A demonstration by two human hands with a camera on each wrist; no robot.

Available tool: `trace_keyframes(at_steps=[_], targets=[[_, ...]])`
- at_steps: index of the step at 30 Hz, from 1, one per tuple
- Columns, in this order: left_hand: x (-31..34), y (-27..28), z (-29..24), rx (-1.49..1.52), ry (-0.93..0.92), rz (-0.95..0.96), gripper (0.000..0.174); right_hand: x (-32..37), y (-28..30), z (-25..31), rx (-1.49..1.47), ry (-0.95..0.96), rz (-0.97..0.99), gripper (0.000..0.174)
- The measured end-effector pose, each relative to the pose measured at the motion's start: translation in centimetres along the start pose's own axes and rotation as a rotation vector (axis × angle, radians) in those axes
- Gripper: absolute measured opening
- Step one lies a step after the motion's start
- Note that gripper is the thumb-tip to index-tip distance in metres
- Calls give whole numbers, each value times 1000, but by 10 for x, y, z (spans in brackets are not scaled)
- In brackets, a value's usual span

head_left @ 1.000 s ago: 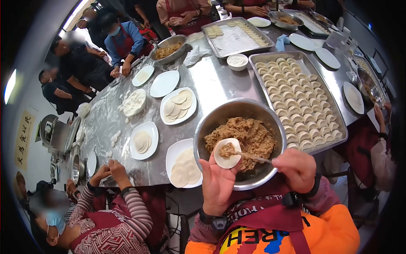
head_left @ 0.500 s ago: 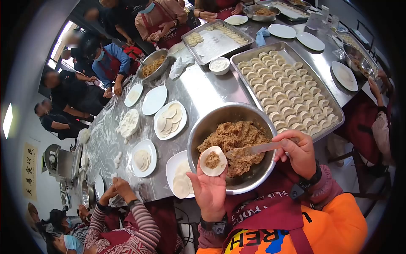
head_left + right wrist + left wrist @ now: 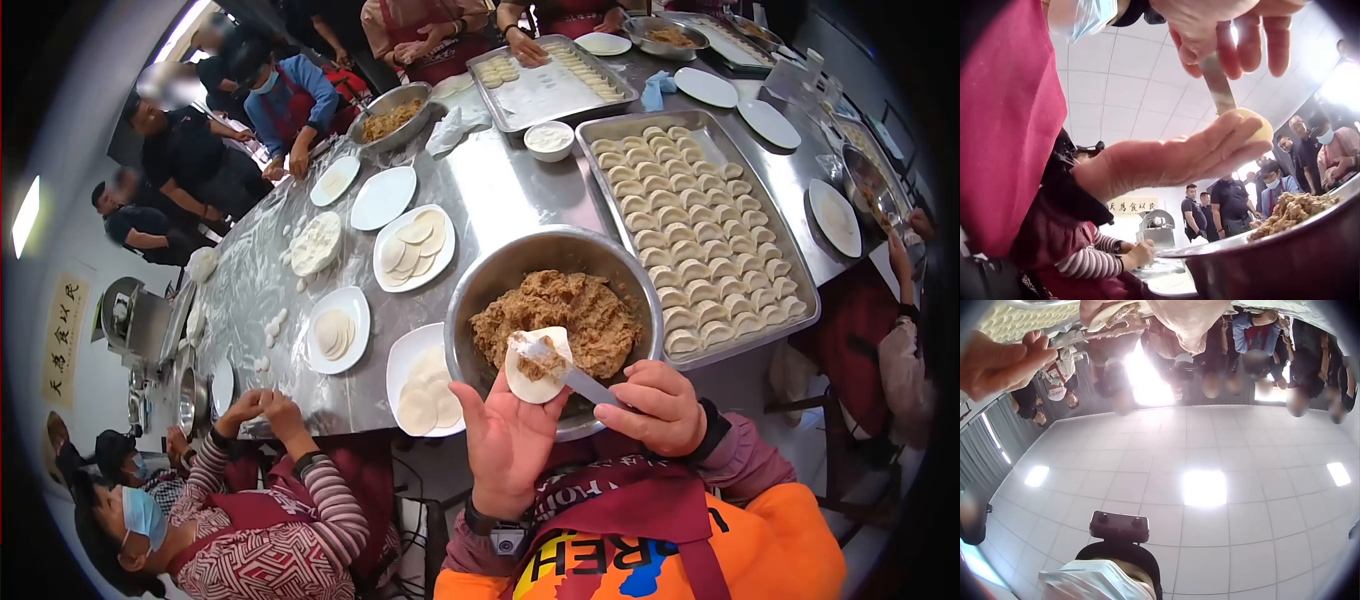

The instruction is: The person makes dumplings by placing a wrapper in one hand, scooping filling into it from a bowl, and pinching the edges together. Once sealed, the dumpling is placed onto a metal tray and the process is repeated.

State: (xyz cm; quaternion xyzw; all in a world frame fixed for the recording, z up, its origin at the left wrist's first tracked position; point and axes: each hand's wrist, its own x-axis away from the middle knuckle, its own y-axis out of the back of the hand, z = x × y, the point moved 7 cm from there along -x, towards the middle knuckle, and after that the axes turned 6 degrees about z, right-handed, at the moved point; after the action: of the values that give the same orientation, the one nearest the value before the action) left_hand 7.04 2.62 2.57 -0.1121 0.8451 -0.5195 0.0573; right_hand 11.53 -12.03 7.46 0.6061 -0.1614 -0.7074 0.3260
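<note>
A round white dough wrapper [image 3: 538,374] lies on the fingers of the upturned left hand [image 3: 512,440], whose palm is flat and thumb spread. Brown filling sits on the wrapper under the tip of a flat spatula [image 3: 590,386]. The right hand [image 3: 660,408] grips the spatula's handle between thumb and curled fingers. Behind both hands stands a steel bowl [image 3: 655,300] holding brown filling [image 3: 560,310]. In the right wrist view the spatula [image 3: 1217,84] slants down from the right hand [image 3: 1210,28] to the wrapper [image 3: 1256,127] on the left hand [image 3: 1166,164].
A tray [image 3: 700,350] of folded dumplings stands right of the bowl. Left of it are plates of wrappers [image 3: 428,393], a flour bowl [image 3: 550,142] behind, and a second tray [image 3: 520,120]. Several people stand round the steel table [image 3: 490,200].
The spatula has moved from the filling in the bowl onto the wrapper, and the right hand has come closer to the left. The head view has shifted.
</note>
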Motion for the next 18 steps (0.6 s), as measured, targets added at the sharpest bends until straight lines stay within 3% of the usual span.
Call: trace_keyframes(at_steps=[9, 14, 18], targets=[[0, 0, 3, 33, 16, -13, 96, 9, 0, 1, 53, 25, 120, 38], [-1, 15, -10, 100, -65, -45, 93, 16, 9, 6, 59, 33, 198, 37], [-6, 28, -16, 66, -110, -66, 89, 4, 45, 0, -210, -131, -32, 23]])
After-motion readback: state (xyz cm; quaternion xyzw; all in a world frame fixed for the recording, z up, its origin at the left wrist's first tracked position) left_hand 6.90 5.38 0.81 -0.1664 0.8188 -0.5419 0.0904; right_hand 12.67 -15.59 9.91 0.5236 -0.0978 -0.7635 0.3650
